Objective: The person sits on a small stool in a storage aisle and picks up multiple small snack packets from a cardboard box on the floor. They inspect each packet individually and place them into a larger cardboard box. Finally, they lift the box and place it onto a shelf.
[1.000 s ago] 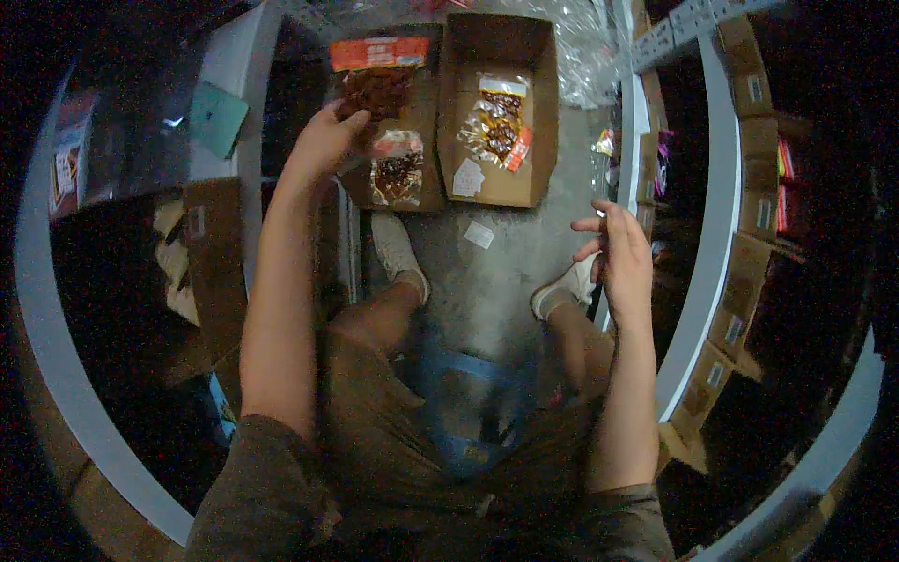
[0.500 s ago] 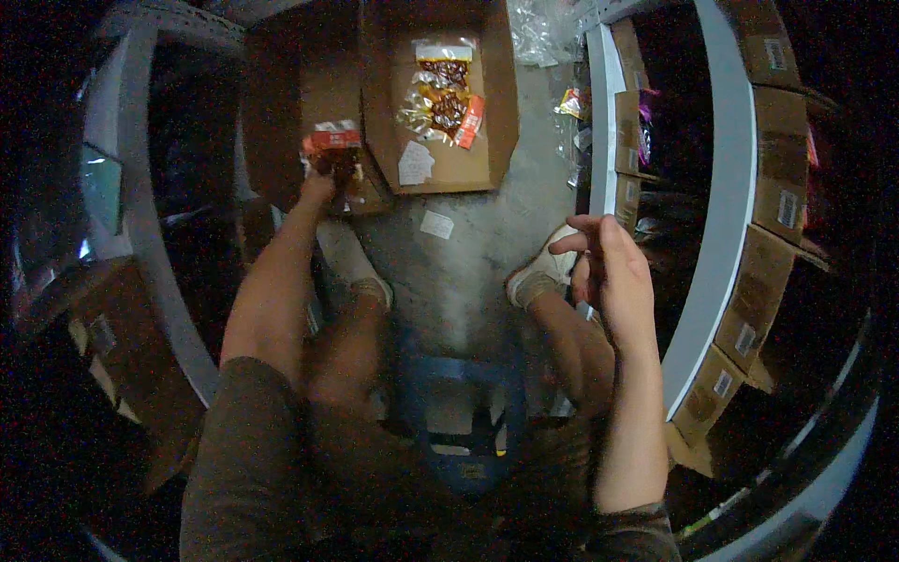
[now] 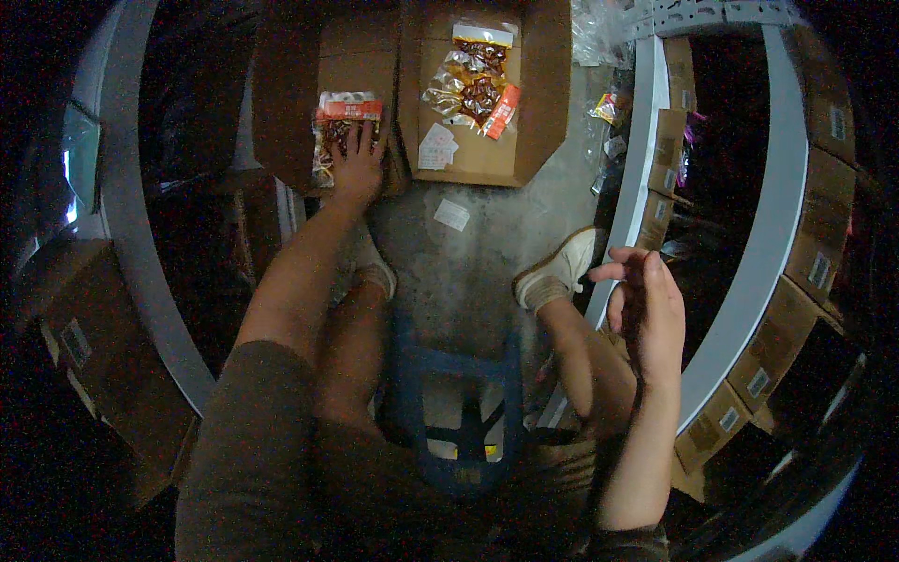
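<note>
My left hand lies with stretched, spread fingers on a clear food packet with a red label and dark brown contents. That packet rests in the left open cardboard box. Two similar vacuum packs, one with a white and yellow top and one with a red end, overlap in the right cardboard box. White paper slips lie near them in its front left corner. My right hand hangs in the air over the right shoe, loosely bent, fingers apart, nothing seen in it.
Another paper slip lies on the concrete floor between my white shoes. A blue stool is between my legs. Shelf racks with cardboard boxes line both sides. Crumpled clear plastic lies beyond the right box.
The left hand has let go of the red-labelled packet, which now lies flatter in the left box under spread fingers. The whole view has shifted; my right hand keeps its loose bend.
</note>
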The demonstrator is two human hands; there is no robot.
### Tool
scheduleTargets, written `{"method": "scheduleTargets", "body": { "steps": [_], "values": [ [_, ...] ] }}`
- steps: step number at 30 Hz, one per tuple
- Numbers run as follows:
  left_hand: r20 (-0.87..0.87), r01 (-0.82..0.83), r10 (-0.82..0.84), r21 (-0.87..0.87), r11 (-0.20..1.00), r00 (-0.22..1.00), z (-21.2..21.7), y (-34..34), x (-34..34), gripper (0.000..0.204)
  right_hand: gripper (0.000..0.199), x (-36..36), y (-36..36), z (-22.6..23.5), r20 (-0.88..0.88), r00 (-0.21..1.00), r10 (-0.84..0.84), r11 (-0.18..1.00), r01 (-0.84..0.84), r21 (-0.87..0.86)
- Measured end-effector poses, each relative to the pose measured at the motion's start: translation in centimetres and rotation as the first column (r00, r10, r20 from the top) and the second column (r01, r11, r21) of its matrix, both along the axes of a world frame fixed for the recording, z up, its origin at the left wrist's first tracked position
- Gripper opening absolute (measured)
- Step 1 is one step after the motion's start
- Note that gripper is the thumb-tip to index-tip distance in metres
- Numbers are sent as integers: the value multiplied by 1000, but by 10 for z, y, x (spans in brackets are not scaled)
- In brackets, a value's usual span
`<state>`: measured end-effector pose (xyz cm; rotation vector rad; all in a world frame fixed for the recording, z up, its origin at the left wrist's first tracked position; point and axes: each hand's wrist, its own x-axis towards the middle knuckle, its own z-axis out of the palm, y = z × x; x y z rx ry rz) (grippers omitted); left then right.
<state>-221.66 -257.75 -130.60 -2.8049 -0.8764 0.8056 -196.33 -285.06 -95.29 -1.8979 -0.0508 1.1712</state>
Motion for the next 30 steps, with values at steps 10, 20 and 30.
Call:
{"method": "scheduleTargets", "body": {
  "steps": [10, 20, 30],
  "values": [
    [581, -403, 622, -474, 783, 524, 28, 58, 17, 57, 49, 1, 3, 7, 19, 1000, 2, 1000, -2, 22],
    [650, 48, 474, -617, 786, 593, 197, -23, 213, 30, 39, 14, -15, 15, -94, 987, -130, 987, 138, 79],
    [195, -6, 78, -345, 939, 978, -10, -112, 194, 39, 42, 17, -13, 18, -162, 985, -52, 996, 63, 61]
  ]
}}
